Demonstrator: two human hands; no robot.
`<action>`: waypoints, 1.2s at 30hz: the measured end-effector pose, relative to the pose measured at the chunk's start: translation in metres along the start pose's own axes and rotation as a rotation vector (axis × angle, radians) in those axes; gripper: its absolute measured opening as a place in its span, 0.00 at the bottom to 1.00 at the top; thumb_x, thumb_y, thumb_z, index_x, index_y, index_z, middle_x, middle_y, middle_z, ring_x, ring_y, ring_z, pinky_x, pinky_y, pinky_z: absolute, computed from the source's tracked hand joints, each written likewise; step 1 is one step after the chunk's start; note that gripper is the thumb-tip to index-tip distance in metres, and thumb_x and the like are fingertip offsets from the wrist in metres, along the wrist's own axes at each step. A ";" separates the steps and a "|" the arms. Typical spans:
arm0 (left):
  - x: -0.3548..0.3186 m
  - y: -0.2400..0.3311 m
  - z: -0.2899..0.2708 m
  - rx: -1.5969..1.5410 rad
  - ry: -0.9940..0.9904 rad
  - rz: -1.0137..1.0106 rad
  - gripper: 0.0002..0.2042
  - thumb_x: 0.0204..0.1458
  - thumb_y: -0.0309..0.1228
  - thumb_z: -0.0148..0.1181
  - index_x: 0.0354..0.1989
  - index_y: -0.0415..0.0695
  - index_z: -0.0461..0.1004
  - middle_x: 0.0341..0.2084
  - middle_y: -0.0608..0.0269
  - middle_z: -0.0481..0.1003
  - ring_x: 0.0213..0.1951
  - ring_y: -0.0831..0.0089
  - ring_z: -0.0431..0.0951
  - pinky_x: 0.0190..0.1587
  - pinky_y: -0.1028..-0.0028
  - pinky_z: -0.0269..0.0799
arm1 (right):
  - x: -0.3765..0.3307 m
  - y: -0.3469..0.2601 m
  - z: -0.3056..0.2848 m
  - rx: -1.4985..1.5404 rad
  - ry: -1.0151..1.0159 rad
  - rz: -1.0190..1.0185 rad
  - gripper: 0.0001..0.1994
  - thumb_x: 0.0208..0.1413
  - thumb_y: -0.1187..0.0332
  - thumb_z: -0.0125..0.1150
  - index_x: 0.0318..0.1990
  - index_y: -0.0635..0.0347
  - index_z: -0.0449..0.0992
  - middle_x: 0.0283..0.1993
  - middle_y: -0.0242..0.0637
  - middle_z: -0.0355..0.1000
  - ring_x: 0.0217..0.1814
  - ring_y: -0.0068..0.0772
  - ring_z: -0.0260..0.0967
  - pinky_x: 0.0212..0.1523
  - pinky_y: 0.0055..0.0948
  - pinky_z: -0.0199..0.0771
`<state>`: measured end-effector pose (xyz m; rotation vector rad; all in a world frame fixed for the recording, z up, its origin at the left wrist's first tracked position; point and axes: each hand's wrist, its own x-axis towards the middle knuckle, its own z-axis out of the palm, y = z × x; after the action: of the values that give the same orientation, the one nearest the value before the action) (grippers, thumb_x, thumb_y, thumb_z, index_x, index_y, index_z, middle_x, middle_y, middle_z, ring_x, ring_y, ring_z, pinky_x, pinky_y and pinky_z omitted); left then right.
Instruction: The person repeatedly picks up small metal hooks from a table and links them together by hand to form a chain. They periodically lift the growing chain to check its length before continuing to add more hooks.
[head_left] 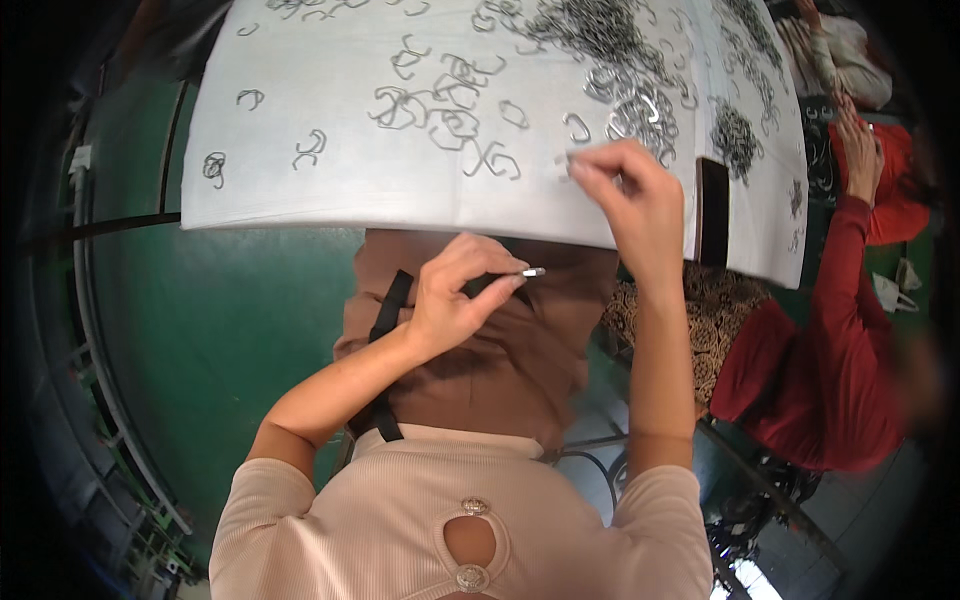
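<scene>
My left hand [462, 290] is above my lap, in front of the table edge. Its thumb and fingers pinch a small shiny metal piece [534, 272], whose full shape is hidden by the fingers. My right hand [640, 190] reaches over the near edge of the white-covered table [300, 205], thumb and forefinger pressed together. A blurred grey bit shows at those fingertips, too smeared to name. Just beyond them lies a C-shaped metal hook [576, 127]. A cluster of linked bent-wire hooks [455, 105] is spread to the left.
Large piles of metal hooks [590, 30] cover the far right of the table. A dark flat rectangular object [712, 212] lies at the near edge, right of my hand. At the right, a person in a red sleeve [840, 260] sits close by; another person's arms [825, 55] show farther off.
</scene>
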<state>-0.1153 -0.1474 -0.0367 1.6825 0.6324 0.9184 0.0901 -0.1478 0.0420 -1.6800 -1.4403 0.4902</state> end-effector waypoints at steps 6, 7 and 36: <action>0.008 0.005 0.019 -0.029 -0.042 -0.012 0.07 0.43 0.18 0.64 0.33 0.39 0.78 0.30 0.59 0.77 0.36 0.68 0.76 0.40 0.73 0.71 | -0.104 -0.031 -0.011 0.546 0.095 0.603 0.06 0.54 0.73 0.64 0.35 0.66 0.76 0.28 0.32 0.75 0.27 0.15 0.71 0.24 0.13 0.65; 0.010 0.006 0.023 -0.025 -0.033 0.005 0.07 0.43 0.19 0.64 0.32 0.40 0.79 0.29 0.60 0.77 0.34 0.68 0.76 0.38 0.73 0.72 | -0.112 -0.029 -0.006 0.559 0.143 0.600 0.05 0.54 0.74 0.64 0.36 0.66 0.76 0.29 0.32 0.76 0.28 0.16 0.72 0.25 0.13 0.67; 0.155 -0.054 0.064 1.055 -0.279 0.306 0.11 0.52 0.33 0.58 0.42 0.41 0.75 0.39 0.58 0.75 0.44 0.60 0.73 0.40 0.63 0.74 | -0.132 -0.001 0.018 0.573 0.413 0.291 0.03 0.53 0.83 0.60 0.34 0.69 0.74 0.33 0.39 0.75 0.34 0.24 0.74 0.35 0.21 0.75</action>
<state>0.0267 -0.0449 -0.0563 2.8503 0.7294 0.5290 0.0413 -0.2657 0.0034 -1.4110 -0.6737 0.6029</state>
